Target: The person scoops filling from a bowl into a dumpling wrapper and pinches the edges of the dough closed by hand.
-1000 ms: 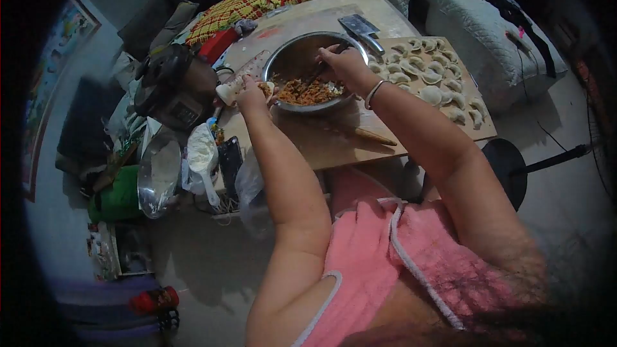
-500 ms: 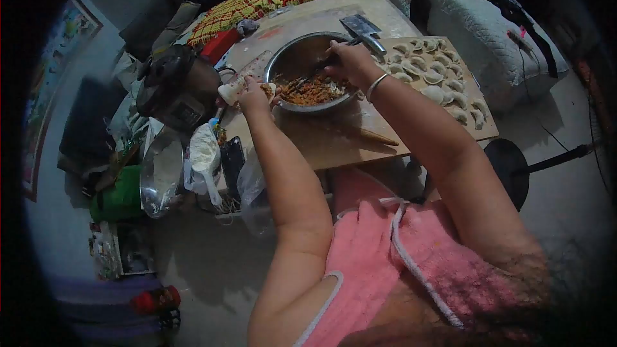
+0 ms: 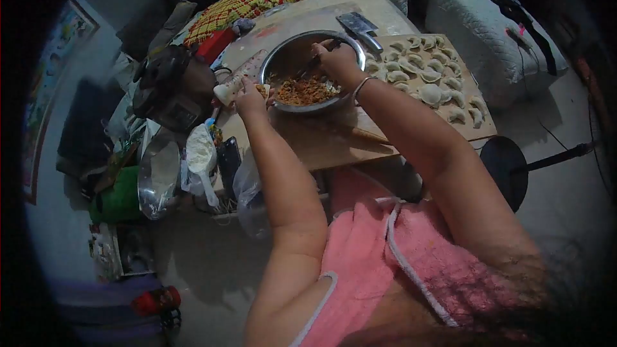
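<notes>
My left hand (image 3: 251,97) is wrapped round pale dough wrappers (image 3: 225,94), and a bit of orange-brown filling shows on a wrapper beside its fingers. Over the right part of the steel bowl (image 3: 308,108), my right hand (image 3: 337,61) grips a dark utensil whose lower end reaches into the minced filling (image 3: 307,92). Whether it is a spoon or chopsticks is too dim to tell. Folded dumplings (image 3: 416,62) lie in rows on the wooden board (image 3: 466,122) right of the bowl.
A cleaver (image 3: 357,24) lies behind the bowl. The rolling pin (image 3: 369,135) lies near the front edge. On the left are a dark cooker (image 3: 175,90), a scoop of flour (image 3: 202,149), a steel basin (image 3: 159,177) and a phone (image 3: 229,160). A round black stand (image 3: 504,170) is at right.
My right hand has shifted a little left over the bowl, with the utensil still in the filling. My left hand keeps its hold on the wrappers beside the bowl.
</notes>
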`<action>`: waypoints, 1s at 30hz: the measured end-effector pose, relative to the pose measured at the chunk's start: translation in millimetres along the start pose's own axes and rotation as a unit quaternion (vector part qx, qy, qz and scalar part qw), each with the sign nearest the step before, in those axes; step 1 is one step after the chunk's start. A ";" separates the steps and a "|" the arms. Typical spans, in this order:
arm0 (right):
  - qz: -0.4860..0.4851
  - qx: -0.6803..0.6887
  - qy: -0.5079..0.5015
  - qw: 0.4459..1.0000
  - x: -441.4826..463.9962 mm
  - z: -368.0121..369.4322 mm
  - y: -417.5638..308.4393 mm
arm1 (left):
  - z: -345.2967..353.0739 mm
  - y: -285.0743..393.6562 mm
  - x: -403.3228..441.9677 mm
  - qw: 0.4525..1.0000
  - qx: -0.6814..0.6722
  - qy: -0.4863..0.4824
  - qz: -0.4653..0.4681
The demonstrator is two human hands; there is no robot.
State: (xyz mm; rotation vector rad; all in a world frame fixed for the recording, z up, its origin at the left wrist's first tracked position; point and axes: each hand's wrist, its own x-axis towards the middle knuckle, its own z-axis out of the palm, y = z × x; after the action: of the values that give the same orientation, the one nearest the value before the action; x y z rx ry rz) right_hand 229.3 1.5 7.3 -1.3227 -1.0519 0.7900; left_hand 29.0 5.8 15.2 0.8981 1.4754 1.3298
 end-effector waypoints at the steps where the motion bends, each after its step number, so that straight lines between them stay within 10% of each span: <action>1: 0.000 0.001 -0.001 1.000 3.4 1.5 5.0 | -0.7 -0.6 0.8 1.000 0.000 -0.002 0.006; 30: 0.170 0.255 -0.032 0.951 -17.9 -24.7 -29.6 | -3.4 5.2 -7.4 1.000 0.015 0.002 0.013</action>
State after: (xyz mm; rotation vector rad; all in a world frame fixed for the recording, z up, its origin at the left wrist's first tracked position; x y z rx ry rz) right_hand 242.5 -27.8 35.2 -1.0408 -0.6066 1.2742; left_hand 27.7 -1.4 21.5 0.9372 1.4941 1.3323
